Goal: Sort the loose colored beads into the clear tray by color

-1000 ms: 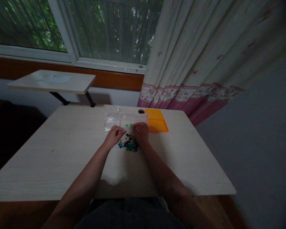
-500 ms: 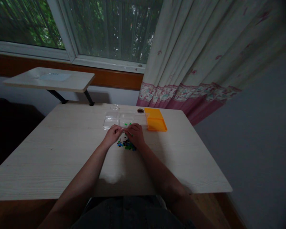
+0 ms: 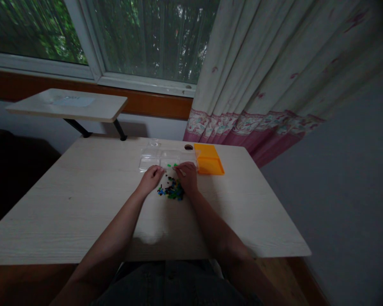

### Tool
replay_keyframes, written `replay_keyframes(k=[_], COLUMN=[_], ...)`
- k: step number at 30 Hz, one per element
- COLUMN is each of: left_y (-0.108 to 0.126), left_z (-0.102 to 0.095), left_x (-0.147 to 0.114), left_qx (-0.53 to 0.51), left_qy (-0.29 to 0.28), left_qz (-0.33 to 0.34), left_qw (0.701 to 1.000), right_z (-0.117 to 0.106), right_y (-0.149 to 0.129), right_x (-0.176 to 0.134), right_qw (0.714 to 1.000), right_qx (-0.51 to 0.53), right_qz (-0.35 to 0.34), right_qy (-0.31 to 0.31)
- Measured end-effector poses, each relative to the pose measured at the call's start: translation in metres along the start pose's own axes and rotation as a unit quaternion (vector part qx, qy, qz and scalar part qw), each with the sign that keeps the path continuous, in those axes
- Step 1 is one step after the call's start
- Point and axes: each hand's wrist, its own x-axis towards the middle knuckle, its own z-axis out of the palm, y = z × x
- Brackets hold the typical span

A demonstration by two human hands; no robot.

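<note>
A loose heap of tiny toy building bricks (image 3: 174, 191), green, blue and black, lies on the table between my hands. My left hand (image 3: 151, 177) is closed at the heap's upper left, its thumb and fingertips pinched together; what they hold is too small to make out. On the other side, my right hand (image 3: 187, 176) has its fingers drawn together, pointing left by the near edge of a clear plastic tray (image 3: 149, 163). Whatever its fingertips hold cannot be made out. A few green pieces (image 3: 169, 165) show in the tray, close to the right fingertips.
An orange plastic box (image 3: 210, 165) lies right of the tray. Behind it the table (image 3: 105, 195) has a round hole (image 3: 188, 147). A raised shelf (image 3: 95, 111) with a paper stands at the back left. A curtain (image 3: 239, 85) hangs behind the table's right side.
My right hand has moved right and slightly away from me, parting from my left hand, so more of the brick heap shows. My left hand has hardly moved.
</note>
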Motion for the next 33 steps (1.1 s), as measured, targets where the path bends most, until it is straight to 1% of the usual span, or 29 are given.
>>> replay_keyframes(k=[4,6,9,15,22,25,30,33], left_y=[-0.001,0.0,0.002,0.002,-0.001,0.0,0.003,0.009], left_z=[0.001,0.001,0.0,0.0,0.001,-0.001,-0.009,-0.015], left_x=[-0.001,-0.001,-0.001,-0.002,-0.003,-0.004,-0.004,-0.005], left_qx=[0.004,0.012,0.02,0.012,0.002,-0.007,-0.006,0.0], left_qy=[-0.016,-0.029,-0.042,-0.04,-0.046,-0.083,-0.191,-0.227], left_qz=[0.003,0.015,0.026,0.016,0.013,0.024,0.071,0.072], left_qw=[1.0,0.999,0.999,0.999,0.999,0.996,0.979,0.971], right_z=[0.0,0.002,0.006,0.01,0.009,0.008,0.008,0.007], right_y=[0.014,0.019,0.022,0.024,0.024,0.022,0.02,0.02], right_x=[0.001,0.001,0.0,-0.001,0.0,0.001,0.0,0.0], right_qw=[0.996,0.994,0.994,0.995,0.994,0.995,0.996,0.996], right_qx=[-0.041,-0.053,-0.063,-0.082,-0.085,-0.075,-0.066,-0.059], right_qz=[0.039,0.048,0.052,0.058,0.057,0.062,0.056,0.052], right_qy=[0.068,0.084,0.07,0.027,0.024,0.023,0.036,0.038])
